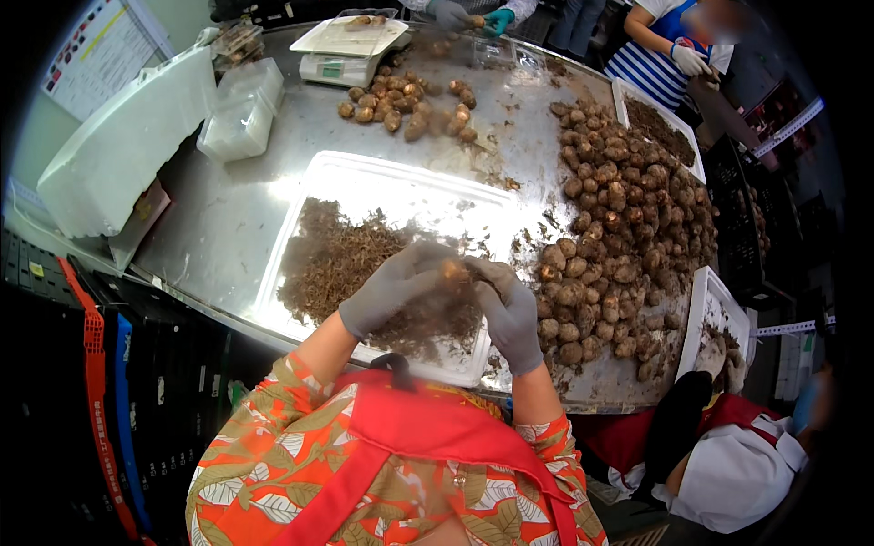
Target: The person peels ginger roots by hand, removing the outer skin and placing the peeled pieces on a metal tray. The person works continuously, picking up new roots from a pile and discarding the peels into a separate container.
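Observation:
Over a white tray (pixel 314 177) I hold a small brown taro (pixel 454 270) with a pale orange end. My left hand (pixel 393 288), in a grey glove, is closed round it from the left. My right hand (pixel 510 314), also gloved in grey, is curled at the taro's right side. A thin dark thing (pixel 482 278) shows under its fingers; whether that is a tool or a strip of skin I cannot tell. Brown fibrous peelings (pixel 339 264) lie heaped in the tray below, and the area just under the hands looks blurred.
A large heap of taros (pixel 628 218) covers the table's right side; a smaller pile (pixel 401 102) lies beyond the tray. A white scale (pixel 341 62), plastic containers (pixel 241 118) and a foam board (pixel 127 150) stand at the far left. Co-workers with trays are at the far side and right.

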`<state>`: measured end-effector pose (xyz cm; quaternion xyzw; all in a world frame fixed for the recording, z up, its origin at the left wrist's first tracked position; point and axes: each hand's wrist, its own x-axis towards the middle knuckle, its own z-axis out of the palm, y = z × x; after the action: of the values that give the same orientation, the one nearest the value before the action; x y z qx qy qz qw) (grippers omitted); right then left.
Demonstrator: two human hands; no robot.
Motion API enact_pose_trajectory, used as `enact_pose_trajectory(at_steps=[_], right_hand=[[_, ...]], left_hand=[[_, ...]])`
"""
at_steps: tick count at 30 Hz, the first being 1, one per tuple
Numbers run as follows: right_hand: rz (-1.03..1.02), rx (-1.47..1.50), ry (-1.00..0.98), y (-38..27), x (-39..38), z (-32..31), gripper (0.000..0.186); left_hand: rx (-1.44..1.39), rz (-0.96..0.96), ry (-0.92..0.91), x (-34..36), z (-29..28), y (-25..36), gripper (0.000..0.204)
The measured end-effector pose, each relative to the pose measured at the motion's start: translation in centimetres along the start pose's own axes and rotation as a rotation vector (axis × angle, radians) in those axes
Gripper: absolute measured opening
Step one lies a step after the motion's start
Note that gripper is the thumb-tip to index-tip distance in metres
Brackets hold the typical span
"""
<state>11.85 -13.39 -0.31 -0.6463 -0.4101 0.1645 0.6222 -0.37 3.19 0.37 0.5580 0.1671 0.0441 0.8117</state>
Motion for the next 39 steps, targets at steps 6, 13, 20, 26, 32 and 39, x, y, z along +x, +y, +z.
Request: enact_pose_trajectory(at_steps=[6, 13, 20, 26, 32, 39], right_hand=[[-0.141, -0.194, 0.088, 0.4, -0.4, 0.7, 0.031], [-0.370, -0.400, 0.144, 0.9, 0.1, 0.8, 0.027], [-0.072, -0.307, 0.073, 1.5, 1.5, -0.2, 0.021], [0.003, -0.063, 0.007, -0.2, 1.3, -0.7, 0.026], [0.131, -0.066, -0.007, -0.1, 0.7, -0.5, 0.021], [0.203, -0.113, -0.015, -0.5, 1.1, -0.4, 0.017]], left_hand=[[0.186, -0.005, 0.005, -0.2, 0.2, -0.2, 0.051], [0.380, 0.019, 0.111, -0.3, 2.0, 0.6, 0.040], [0.219, 0.126, 0.025, 0.0, 1.6, -0.5, 0.037], [0.067, 0.044, -0.008, 0.2, 1.0, -0.4, 0.045], [0.387, 0.078, 0.058, 0.2, 0.2, -1.0, 0.046], [0.633, 0.177, 0.069, -0.3, 0.8, 0.5, 0.043]])
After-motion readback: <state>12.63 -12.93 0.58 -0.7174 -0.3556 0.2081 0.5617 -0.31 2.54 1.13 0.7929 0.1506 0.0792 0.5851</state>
